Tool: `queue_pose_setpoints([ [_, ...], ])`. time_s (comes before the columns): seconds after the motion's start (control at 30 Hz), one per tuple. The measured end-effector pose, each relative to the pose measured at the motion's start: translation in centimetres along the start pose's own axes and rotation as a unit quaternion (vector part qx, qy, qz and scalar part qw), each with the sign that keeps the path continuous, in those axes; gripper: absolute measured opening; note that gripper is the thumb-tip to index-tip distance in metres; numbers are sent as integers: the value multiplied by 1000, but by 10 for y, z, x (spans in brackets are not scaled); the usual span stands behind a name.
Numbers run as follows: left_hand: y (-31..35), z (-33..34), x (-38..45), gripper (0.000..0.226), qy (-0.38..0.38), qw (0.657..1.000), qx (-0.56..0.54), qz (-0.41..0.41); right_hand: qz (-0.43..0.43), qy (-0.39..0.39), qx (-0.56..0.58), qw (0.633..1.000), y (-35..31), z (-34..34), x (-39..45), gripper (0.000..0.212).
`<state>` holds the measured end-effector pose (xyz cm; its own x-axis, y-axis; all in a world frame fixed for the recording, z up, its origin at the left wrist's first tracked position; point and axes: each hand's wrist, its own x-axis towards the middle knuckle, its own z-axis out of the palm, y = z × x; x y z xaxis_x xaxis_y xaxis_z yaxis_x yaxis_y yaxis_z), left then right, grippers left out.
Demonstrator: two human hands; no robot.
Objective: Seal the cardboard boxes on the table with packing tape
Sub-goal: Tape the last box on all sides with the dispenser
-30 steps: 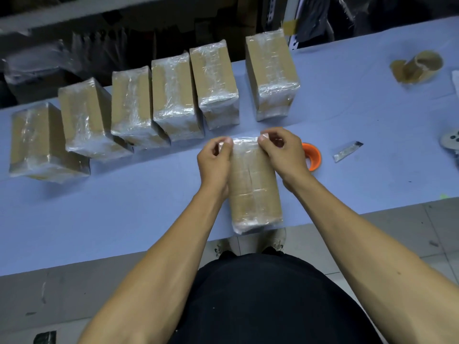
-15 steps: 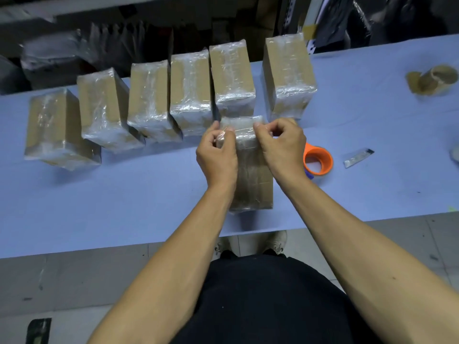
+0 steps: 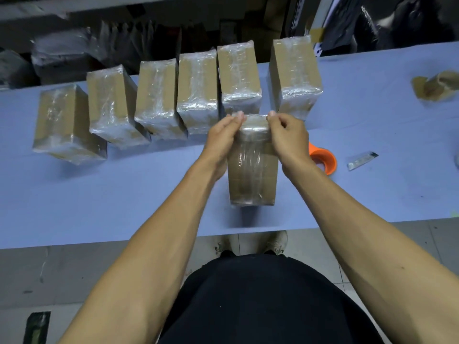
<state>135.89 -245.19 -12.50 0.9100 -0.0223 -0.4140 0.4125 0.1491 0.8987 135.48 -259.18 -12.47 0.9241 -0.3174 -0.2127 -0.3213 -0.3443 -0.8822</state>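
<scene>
Head view, left hand (image 3: 224, 135), right hand (image 3: 288, 136) both pinching taped box (image 3: 252, 170) top

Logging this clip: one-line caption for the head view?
Both hands, left hand and right hand, pinch the far end of a tape-wrapped brown cardboard box on the pale blue table.

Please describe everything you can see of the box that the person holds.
The held box is brown cardboard, oblong, wrapped in clear, wrinkled, glossy tape. It lies on the blue table, pointing away from the person. The left hand and right hand grip its far end, fingertips pinching there.
</scene>
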Motion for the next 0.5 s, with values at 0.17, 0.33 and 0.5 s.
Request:
queue_pose_setpoints([
  [0.17,-7,-24,5,10,-27,994,103,27,8,-97,98,990,23,-10,0,74],
  [0.33,-40,-26,13,32,161,962,220,-23,19,-131,-189,973,56,-13,-17,42],
  [0.5,-66,-48,7,33,170,956,236,-38,-28,-164,-185,968,71,-18,-26,33],
])
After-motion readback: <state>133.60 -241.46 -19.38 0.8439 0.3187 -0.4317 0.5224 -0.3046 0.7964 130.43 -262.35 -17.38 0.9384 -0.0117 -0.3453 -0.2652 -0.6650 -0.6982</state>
